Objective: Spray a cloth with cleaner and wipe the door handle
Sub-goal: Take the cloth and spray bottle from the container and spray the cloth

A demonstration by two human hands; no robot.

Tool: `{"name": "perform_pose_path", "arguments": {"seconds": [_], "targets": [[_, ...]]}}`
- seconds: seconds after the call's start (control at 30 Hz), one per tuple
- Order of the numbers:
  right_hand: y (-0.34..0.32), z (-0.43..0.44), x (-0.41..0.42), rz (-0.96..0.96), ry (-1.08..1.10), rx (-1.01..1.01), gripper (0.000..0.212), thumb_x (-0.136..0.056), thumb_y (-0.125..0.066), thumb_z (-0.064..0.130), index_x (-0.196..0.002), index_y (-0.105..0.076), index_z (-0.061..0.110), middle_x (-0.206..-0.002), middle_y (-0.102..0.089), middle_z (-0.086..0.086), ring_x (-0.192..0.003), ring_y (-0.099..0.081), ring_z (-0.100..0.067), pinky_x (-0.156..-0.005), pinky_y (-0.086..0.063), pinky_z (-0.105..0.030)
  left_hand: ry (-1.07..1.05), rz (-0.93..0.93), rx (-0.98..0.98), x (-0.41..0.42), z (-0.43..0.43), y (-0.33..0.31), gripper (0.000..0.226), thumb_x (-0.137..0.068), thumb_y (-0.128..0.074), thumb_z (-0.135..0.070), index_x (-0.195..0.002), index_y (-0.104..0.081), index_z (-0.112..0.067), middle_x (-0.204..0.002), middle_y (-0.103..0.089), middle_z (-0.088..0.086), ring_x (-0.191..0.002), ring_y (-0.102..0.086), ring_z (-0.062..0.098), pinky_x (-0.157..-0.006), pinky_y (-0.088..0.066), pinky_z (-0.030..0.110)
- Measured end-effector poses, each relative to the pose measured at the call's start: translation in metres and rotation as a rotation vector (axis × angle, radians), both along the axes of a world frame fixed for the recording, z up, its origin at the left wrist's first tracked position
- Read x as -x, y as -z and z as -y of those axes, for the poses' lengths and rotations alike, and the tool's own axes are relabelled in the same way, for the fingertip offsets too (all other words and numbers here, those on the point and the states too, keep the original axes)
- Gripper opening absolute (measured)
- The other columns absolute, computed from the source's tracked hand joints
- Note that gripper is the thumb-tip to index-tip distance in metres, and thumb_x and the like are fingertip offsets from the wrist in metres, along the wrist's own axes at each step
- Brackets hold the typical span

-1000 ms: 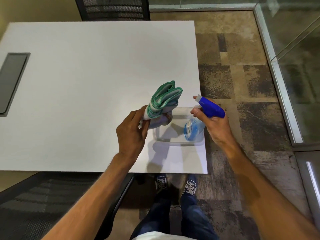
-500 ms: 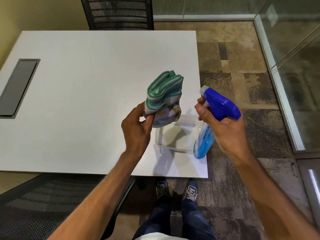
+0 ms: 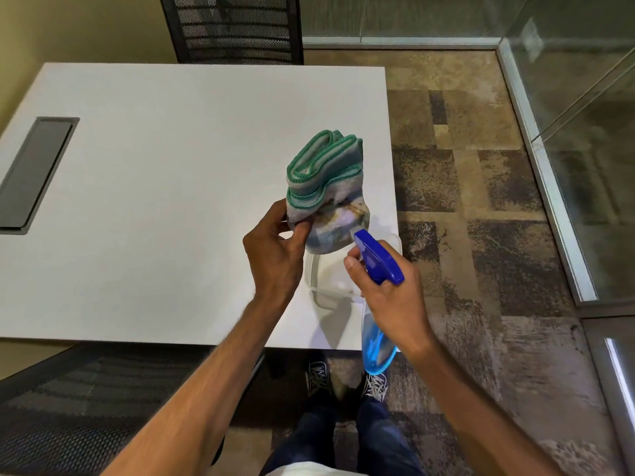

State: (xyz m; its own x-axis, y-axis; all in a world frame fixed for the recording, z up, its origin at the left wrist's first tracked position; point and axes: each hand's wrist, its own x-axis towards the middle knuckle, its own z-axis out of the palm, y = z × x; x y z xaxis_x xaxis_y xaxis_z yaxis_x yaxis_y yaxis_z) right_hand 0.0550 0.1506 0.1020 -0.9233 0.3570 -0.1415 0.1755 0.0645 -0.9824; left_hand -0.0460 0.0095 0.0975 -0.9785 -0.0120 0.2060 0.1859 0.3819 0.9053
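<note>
Surface: white table [image 3: 137,201] on patchy carpet, clear tray [image 3: 323,286] at its near right corner.
Cloth: one folded cloth [image 3: 326,187], pinched at its base by left hand [image 3: 275,259], above the tray.
Spray bottle: one spray bottle [image 3: 376,261], right hand [image 3: 395,304] curled round its neck (forefinger at the trigger).
Aim: nozzle points far-left, cloth just beyond it.

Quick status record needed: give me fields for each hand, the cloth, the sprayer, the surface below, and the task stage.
left hand: grip closed on the lower end of the cloth
right hand: grip closed around the spray bottle neck, index finger at the trigger
cloth: folded, green-edged, stained, held up above the table
spray bottle: blue head aimed at the cloth, close to it; blue liquid inside
clear tray: on the white table, near its corner
door handle: not in view
stage: spraying step; wiping not yet begun
</note>
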Motion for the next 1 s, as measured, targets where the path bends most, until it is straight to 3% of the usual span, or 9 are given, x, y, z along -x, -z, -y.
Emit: {"name": "perform_pose_path", "arguments": {"seconds": [0.13, 0.23, 0.43, 0.57, 0.7, 0.83, 1.0], "targets": [[0.001, 0.005, 0.002, -0.001, 0.025, -0.166, 0.021, -0.095, -0.073, 0.031, -0.089, -0.061, 0.015, -0.066, -0.054, 0.011, -0.06, -0.047, -0.007, -0.061, -0.045, -0.021, -0.01, 0.003, 0.008, -0.003, -0.001, 0.0, 0.018, -0.095, -0.073, -0.014, -0.113, -0.076, -0.016, -0.094, -0.067, -0.032, -0.084, -0.065, -0.009, -0.075, -0.051, 0.006], [0.001, 0.009, 0.003, -0.005, 0.108, -0.194, 0.028, -0.095, -0.072, 0.035, -0.079, -0.057, 0.018, -0.058, -0.045, 0.011, -0.055, -0.042, -0.007, -0.055, -0.041, -0.02, -0.016, 0.012, 0.008, -0.004, -0.002, -0.001, 0.017, -0.095, -0.073, -0.016, -0.112, -0.076, -0.016, -0.093, -0.067, -0.031, -0.083, -0.065, -0.009, -0.074, -0.05, 0.005], [-0.003, 0.013, -0.005, -0.004, 0.071, -0.163, 0.019, -0.095, -0.073, 0.031, -0.096, -0.067, 0.014, -0.068, -0.058, 0.01, -0.061, -0.053, -0.007, -0.06, -0.05, -0.02, -0.018, 0.015, 0.0, -0.008, -0.003, -0.004, 0.017, -0.094, -0.073, -0.014, -0.111, -0.076, -0.015, -0.092, -0.068, -0.029, -0.082, -0.064, -0.009, -0.075, -0.05, 0.006], [-0.004, 0.012, -0.007, 0.016, 0.075, -0.072, 0.021, -0.094, -0.074, 0.029, -0.104, -0.069, 0.012, -0.079, -0.066, 0.004, -0.07, -0.061, -0.009, -0.068, -0.061, -0.03, -0.02, 0.011, -0.009, -0.009, -0.004, -0.006, 0.017, -0.094, -0.073, -0.012, -0.11, -0.076, -0.015, -0.091, -0.068, -0.029, -0.082, -0.065, -0.009, -0.075, -0.05, 0.006], [-0.008, 0.013, -0.008, 0.002, 0.105, -0.15, 0.022, -0.094, -0.074, 0.029, -0.087, -0.063, 0.011, -0.065, -0.054, 0.009, -0.059, -0.051, -0.003, -0.059, -0.045, -0.011, -0.01, 0.02, -0.024, -0.011, -0.006, -0.009, 0.017, -0.093, -0.074, -0.011, -0.109, -0.076, -0.016, -0.091, -0.068, -0.029, -0.082, -0.065, -0.009, -0.075, -0.05, 0.005], [-0.008, 0.015, -0.01, -0.012, 0.138, -0.215, 0.031, -0.094, -0.074, 0.029, -0.074, -0.053, 0.02, -0.059, -0.044, 0.01, -0.052, -0.045, -0.004, -0.053, -0.038, -0.008, -0.002, 0.034, -0.038, -0.011, -0.008, -0.011, 0.017, -0.094, -0.075, -0.012, -0.106, -0.074, -0.024, -0.091, -0.067, -0.03, -0.082, -0.064, -0.011, -0.074, -0.049, 0.004], [-0.006, 0.01, -0.011, -0.012, 0.138, -0.159, 0.022, -0.093, -0.075, 0.029, -0.097, -0.067, 0.009, -0.074, -0.059, 0.009, -0.063, -0.055, -0.004, -0.062, -0.046, -0.01, -0.009, 0.068, -0.044, -0.011, -0.01, -0.011, 0.017, -0.094, -0.075, -0.019, -0.112, -0.076, -0.018, -0.093, -0.067, -0.029, -0.084, -0.066, -0.011, -0.074, -0.052, 0.005]]}}
